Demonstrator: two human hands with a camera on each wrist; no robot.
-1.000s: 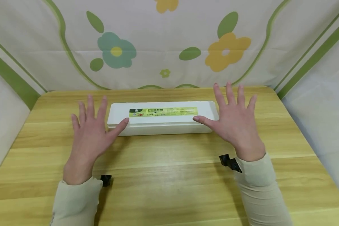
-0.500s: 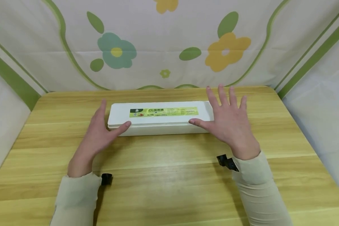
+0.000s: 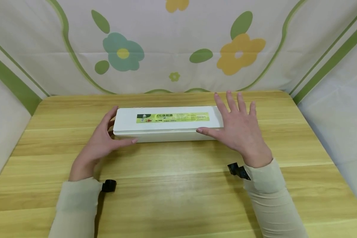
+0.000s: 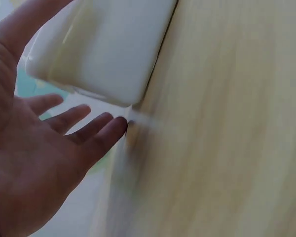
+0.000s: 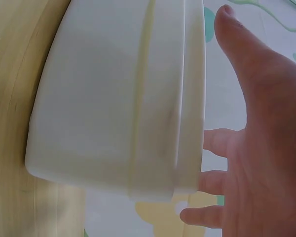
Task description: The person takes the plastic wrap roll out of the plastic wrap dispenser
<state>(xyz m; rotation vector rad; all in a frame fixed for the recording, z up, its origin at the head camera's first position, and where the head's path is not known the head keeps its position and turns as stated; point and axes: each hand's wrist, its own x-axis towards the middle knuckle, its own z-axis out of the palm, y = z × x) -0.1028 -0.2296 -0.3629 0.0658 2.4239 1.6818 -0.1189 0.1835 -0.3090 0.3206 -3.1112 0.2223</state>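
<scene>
A long white cling film box [image 3: 166, 135] with a green printed label [image 3: 172, 117] lies crosswise on the wooden table, its lid on. At its left end is my left hand [image 3: 99, 142], thumb stretched along the front side and fingers bending past the end. In the left wrist view those fingers [image 4: 106, 136] hang loosely beside the box's corner, with a gap between. Above the box's right end my right hand [image 3: 241, 134] is spread out, palm down. From the right wrist, its thumb [image 5: 237, 39] stands off the lid and the other fingers are partly hidden behind the box.
The wooden table [image 3: 172, 198] reaches back to a white cloth [image 3: 166, 43] printed with flowers, and white cloth panels [image 3: 345, 99] stand at both sides. A small black camera [image 3: 108, 185] is fixed at the left sleeve, another [image 3: 238, 170] at the right.
My left hand has turned from flat and spread to reaching around the box's left end, thumb now lower in front. The right hand has shifted slightly left over the box, which stays put.
</scene>
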